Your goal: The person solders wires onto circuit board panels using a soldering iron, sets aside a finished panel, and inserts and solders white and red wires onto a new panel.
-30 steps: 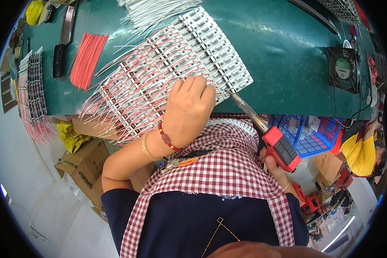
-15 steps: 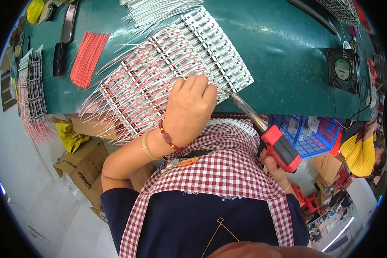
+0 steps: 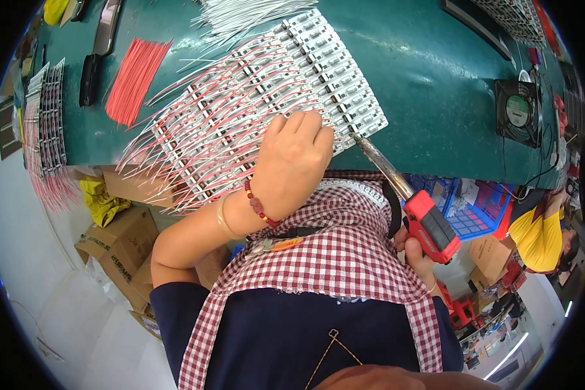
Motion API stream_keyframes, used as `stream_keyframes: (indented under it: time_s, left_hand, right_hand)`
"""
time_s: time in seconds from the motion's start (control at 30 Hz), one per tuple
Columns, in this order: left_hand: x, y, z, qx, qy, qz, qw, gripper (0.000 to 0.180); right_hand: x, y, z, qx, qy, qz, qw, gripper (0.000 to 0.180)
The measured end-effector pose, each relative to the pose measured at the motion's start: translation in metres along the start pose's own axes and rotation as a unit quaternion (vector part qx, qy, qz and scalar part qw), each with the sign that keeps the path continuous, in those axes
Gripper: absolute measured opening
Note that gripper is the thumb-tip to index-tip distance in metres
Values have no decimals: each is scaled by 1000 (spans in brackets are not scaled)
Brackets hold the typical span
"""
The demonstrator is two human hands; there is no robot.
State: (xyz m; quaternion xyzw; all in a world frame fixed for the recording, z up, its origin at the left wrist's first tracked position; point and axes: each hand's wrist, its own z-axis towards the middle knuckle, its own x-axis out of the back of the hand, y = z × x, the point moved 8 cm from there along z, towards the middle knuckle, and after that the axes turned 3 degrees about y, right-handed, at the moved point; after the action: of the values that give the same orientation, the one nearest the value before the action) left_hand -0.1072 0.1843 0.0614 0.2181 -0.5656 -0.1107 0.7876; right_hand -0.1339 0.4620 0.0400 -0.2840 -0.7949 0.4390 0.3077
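A panel of small white circuit boards [image 3: 344, 78] lies at a slant on the green table, with many red and white wires [image 3: 227, 110] fixed along its rows and trailing left. My left hand [image 3: 296, 153] rests over the panel's near edge, fingers curled down and closed; whatever they pinch is hidden beneath them. In my right hand [image 3: 417, 257], partly covered by the tool, is a red and black soldering iron [image 3: 432, 224]. Its metal tip points at the panel's near right edge, just right of my left fingers.
A bundle of loose red wires [image 3: 135, 81] and a pile of white wires [image 3: 253, 16] lie beyond the panel. At the left edge stand more wired panels [image 3: 49, 123]. A black fan [image 3: 519, 110] sits at right; a blue basket [image 3: 478, 214] is below the table edge.
The soldering iron has shifted slightly to the right, its tip still at the panel's near edge. My left hand has moved a little right and stays closed. The whole view has shifted slightly.
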Motion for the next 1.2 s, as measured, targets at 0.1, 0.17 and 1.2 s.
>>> stream_keyframes:
  time_s: [0.1, 0.17, 1.2]
  left_hand:
    - [0, 0, 0, 0, 1, 1, 1000, 10]
    - [-1, 0, 0, 1, 1, 1, 1000, 10]
    - [-8, 9, -1, 65, 33, 1, 997, 17]
  right_hand:
    - [-1, -4, 3, 13, 11, 15, 1000, 28]
    - [-2, -4, 5, 15, 9, 15, 1000, 28]
    - [14, 62, 6, 81, -10, -84, 993, 25]
